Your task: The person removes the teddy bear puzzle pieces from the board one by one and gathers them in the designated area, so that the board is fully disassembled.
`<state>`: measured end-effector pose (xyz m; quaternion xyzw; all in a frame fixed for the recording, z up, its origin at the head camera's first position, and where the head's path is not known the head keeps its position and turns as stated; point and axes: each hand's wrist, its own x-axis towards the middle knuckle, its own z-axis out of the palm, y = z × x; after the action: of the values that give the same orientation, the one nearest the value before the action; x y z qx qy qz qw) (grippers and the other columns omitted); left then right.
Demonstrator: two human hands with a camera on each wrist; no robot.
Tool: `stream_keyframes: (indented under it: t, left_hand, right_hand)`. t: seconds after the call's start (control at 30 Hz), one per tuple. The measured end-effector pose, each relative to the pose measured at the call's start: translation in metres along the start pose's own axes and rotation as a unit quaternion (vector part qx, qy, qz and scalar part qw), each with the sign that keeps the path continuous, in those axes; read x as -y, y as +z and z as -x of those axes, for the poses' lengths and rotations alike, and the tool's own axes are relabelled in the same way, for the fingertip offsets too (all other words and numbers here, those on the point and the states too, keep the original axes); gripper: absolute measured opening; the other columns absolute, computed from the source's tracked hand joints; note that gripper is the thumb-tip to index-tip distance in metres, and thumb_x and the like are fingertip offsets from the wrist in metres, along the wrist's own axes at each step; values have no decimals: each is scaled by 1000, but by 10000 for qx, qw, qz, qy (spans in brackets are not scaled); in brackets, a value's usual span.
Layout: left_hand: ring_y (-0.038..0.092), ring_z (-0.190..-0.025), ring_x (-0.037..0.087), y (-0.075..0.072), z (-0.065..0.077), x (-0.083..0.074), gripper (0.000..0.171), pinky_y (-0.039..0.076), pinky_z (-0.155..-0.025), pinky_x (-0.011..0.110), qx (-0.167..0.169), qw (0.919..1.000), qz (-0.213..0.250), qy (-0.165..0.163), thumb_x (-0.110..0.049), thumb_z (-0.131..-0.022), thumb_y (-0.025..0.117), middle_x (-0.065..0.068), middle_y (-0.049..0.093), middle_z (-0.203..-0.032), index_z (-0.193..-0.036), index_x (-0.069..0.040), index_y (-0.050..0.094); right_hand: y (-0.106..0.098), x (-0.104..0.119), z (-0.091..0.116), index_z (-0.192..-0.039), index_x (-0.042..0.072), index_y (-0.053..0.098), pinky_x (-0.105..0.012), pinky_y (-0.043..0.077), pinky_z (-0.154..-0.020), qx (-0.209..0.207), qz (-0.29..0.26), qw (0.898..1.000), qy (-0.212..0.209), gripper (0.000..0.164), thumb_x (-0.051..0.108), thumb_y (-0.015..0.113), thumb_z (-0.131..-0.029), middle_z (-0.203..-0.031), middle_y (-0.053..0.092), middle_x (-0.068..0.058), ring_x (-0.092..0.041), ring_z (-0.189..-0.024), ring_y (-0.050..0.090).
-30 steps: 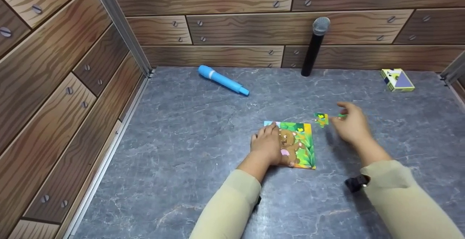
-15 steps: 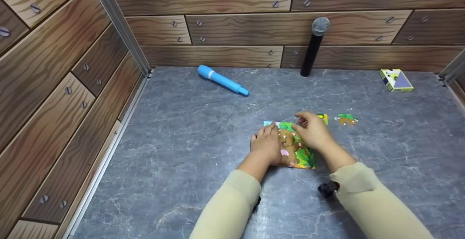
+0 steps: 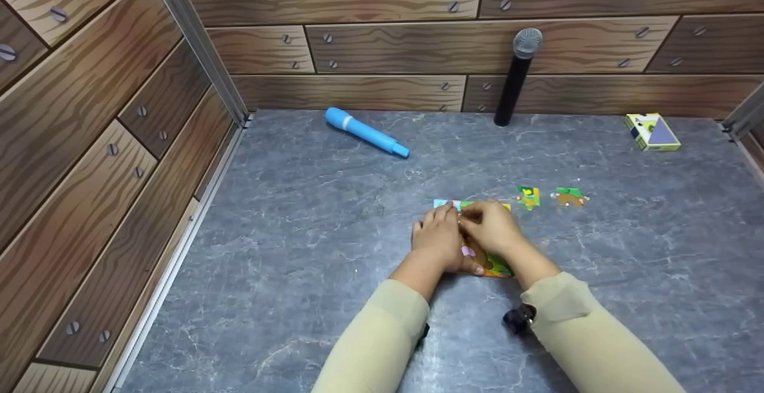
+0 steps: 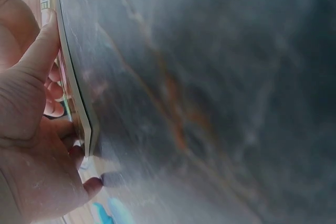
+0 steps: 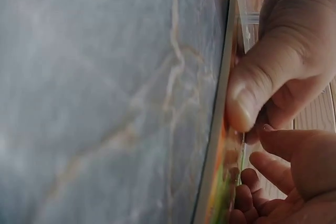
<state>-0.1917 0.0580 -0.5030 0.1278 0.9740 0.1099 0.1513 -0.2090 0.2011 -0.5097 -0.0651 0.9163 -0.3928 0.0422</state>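
Note:
A jigsaw puzzle (image 3: pixel 467 251) with a brown bear on green leaves lies flat on the grey marbled surface, largely covered by both hands. Across its left side rests my left hand (image 3: pixel 439 240), fingers stretched toward the far edge and thumb pressing the near edge. The left wrist view shows this hand (image 4: pixel 37 171) low over the puzzle's side. My right hand (image 3: pixel 495 229) is over the middle of the puzzle, thumb and index finger close together at its face. In the right wrist view its bent fingers (image 5: pixel 302 169) are beside the left thumb; I cannot tell whether they pinch a piece.
Two loose puzzle pieces, one yellow-green (image 3: pixel 529 197) and one brown-green (image 3: pixel 570 196), lie right of the puzzle. A blue microphone (image 3: pixel 367 133) lies at the back, a black microphone (image 3: pixel 514 79) stands near the wall (image 3: pixel 388 49), and a small card box (image 3: pixel 653 132) is far right.
My right hand has moved left from beside the loose pieces to the middle of the puzzle, uncovering the brown-green piece. My left hand has stayed in place.

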Motion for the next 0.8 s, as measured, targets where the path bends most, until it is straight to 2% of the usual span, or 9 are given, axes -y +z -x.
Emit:
stream_keyframes:
  t: [0.13,0.27,0.53,0.7,0.8]
  left_hand:
    - [24,-158,21,0,-1,0,130,30,-120,46,-3,10000,41,-7,-74,-66,90,-4,22,-175,-168,-18,31]
    - [24,-157,20,1,-1,0,130,30,-120,45,-51,10000,42,-4,-74,-65,90,-4,23,-175,-167,-17,31]
    - [22,-158,21,1,0,0,130,28,-123,47,16,9999,91,40,-73,-68,89,-3,21,-175,-168,-16,29]
    - [25,-157,23,-2,1,4,128,30,-120,48,-7,9996,187,231,-72,-68,90,-2,24,-175,-167,-15,33]
    - [27,-156,25,-6,-1,11,126,30,-120,49,-25,9984,425,361,-67,-68,93,0,27,-174,-166,-14,35]
  right_hand:
    - [3,1,1,-122,-6,76,-57,48,-107,-42,239,9997,-10,32,15,73,-99,-124,72,-25,-45,-123,64]
    - [5,1,1,-119,-1,79,-57,47,-106,-168,400,9990,-78,27,10,74,-95,-123,73,-23,-45,-121,63]
    - [6,0,2,-116,0,81,-56,50,-103,-243,212,9995,21,23,7,76,-94,-118,74,-22,-42,-116,66]
    - [7,-2,2,-114,-1,81,-55,49,-101,-305,154,9994,85,24,6,76,-92,-116,72,-22,-40,-113,64]
    - [8,-2,1,-111,-1,81,-54,50,-100,-352,142,9992,80,23,7,78,-90,-113,72,-21,-39,-111,65]
